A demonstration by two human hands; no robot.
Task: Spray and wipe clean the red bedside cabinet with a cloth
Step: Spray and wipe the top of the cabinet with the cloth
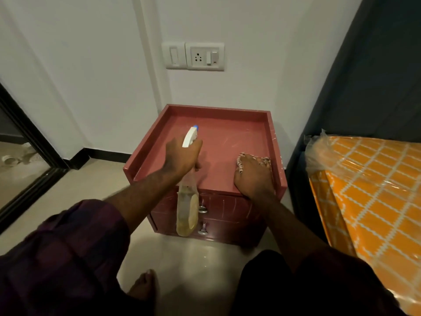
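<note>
Nearest of all, a dark checked sleeve [59,247] and a bare foot [143,286] on the tiled floor frame the scene. Beyond them stands the red bedside cabinet [218,133], against the far wall with a plastic-wrapped orange mattress [364,190] to its right. The cabinet is stiff and probably heavy enough to stay put under a firm wipe. Its smooth top has a raised lip on the left, far and right sides, so liquid will likely pool in the corners and turn slick.

The spray bottle [187,208] is light plastic with yellowish liquid in it. It hangs in front of the two drawers, nozzle aimed at the far half of the top. The left hand [182,156] grips its neck, the natural hold for working the trigger.

The patterned cloth [240,160] is soft and limp. It lies at the near right of the top, under the right hand [254,176], which presses it palm-down with fingers laid flat.
</note>
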